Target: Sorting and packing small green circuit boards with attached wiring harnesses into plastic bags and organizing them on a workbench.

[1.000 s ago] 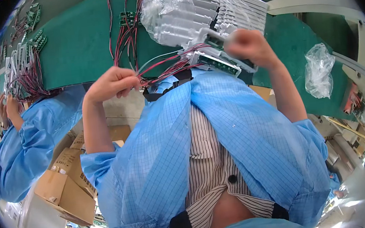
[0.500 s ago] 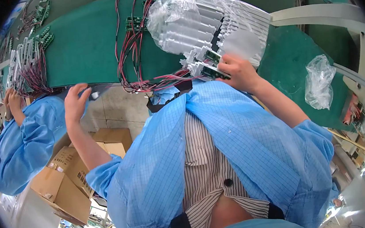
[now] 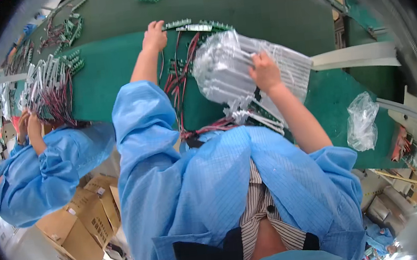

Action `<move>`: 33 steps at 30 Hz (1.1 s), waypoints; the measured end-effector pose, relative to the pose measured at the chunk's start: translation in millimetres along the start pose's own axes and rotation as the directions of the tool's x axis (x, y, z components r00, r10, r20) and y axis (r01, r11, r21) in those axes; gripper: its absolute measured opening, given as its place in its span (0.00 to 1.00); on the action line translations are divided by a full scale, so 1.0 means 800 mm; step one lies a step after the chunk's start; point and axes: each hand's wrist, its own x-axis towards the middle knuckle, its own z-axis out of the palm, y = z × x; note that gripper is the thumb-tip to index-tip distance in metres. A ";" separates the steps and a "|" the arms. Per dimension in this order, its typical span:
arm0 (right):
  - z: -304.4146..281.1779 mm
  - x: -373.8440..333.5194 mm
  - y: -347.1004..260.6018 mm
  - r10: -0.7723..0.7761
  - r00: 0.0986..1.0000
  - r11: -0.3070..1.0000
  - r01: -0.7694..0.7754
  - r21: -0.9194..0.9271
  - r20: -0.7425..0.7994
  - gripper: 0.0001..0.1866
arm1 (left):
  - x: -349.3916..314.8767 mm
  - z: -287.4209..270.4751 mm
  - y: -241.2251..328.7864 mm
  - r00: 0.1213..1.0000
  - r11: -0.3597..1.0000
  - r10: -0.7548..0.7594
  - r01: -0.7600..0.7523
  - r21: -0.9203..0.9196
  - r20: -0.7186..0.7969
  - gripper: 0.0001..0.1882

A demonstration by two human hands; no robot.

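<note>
Head view suggests work partway along: red-and-black wires (image 3: 216, 125) and a few loose white strips (image 3: 267, 119) lie gathered near the centre, while bagged white strips (image 3: 228, 72) at 1 o'clock and a green board (image 3: 179, 23) at 12 o'clock look left to handle. Left hand (image 3: 154, 38), arm outstretched toward 11 o'clock, has bent fingers at the board's end; right hand (image 3: 266, 73), forearm slanting up from 4 o'clock, rests curled on the bag. Whether either pinches anything, I cannot tell.
</note>
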 end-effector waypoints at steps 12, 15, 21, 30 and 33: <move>-0.002 0.010 0.005 -0.020 0.997 0.999 0.023 -0.035 0.077 0.16 | 0.011 -0.018 -0.008 0.967 0.977 0.192 -0.172 0.126 -0.168 0.10; -0.007 0.013 0.004 0.064 0.992 0.993 -0.074 0.092 0.113 0.18 | -0.017 -0.031 -0.014 0.980 0.904 0.008 -0.092 -0.417 -0.199 0.09; -0.010 0.012 0.018 -0.071 0.969 0.972 0.014 0.234 0.238 0.18 | -0.099 -0.081 0.060 0.970 0.036 -0.206 0.142 -0.989 0.132 0.10; -0.079 -0.023 0.026 0.084 0.878 0.417 -0.460 0.784 0.471 0.18 | -0.216 -0.101 0.197 0.918 0.431 0.289 0.130 -0.893 0.273 0.13; -0.100 -0.052 0.023 -0.078 0.810 0.002 -0.582 0.813 0.581 0.18 | -0.240 -0.111 0.232 0.918 0.560 0.307 0.040 -0.827 0.252 0.13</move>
